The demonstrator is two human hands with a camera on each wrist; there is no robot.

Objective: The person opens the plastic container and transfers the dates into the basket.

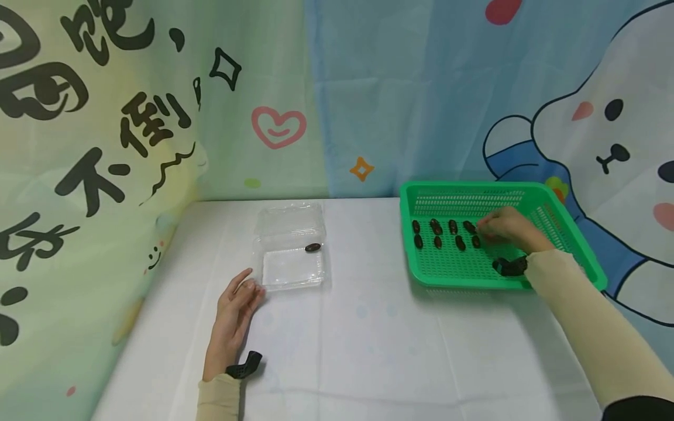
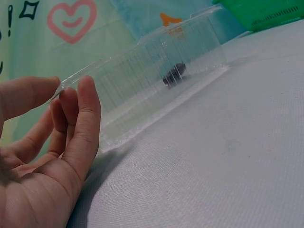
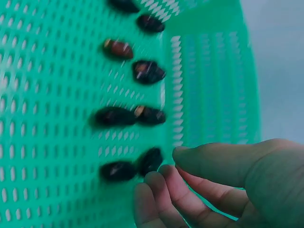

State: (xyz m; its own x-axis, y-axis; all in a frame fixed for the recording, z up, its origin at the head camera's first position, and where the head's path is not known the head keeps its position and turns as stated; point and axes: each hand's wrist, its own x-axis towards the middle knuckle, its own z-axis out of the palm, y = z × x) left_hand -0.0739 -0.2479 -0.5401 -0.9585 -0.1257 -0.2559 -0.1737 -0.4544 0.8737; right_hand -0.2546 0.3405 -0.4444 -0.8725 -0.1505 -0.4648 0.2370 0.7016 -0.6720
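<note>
A clear plastic clamshell box lies with its lid up on the white tablecloth, one dark brown date inside by its right wall. My left hand pinches the near-left corner of its rim between thumb and fingers, as the left wrist view shows. Over at the right, my right hand reaches down into a green basket. Its fingertips are right at the end date of a double row, thumb a little apart from the fingers, nothing between them.
Several more dates lie in two rows on the basket floor, left of the right hand. White cloth lies between box and basket. A printed curtain hangs behind the table and along its left side.
</note>
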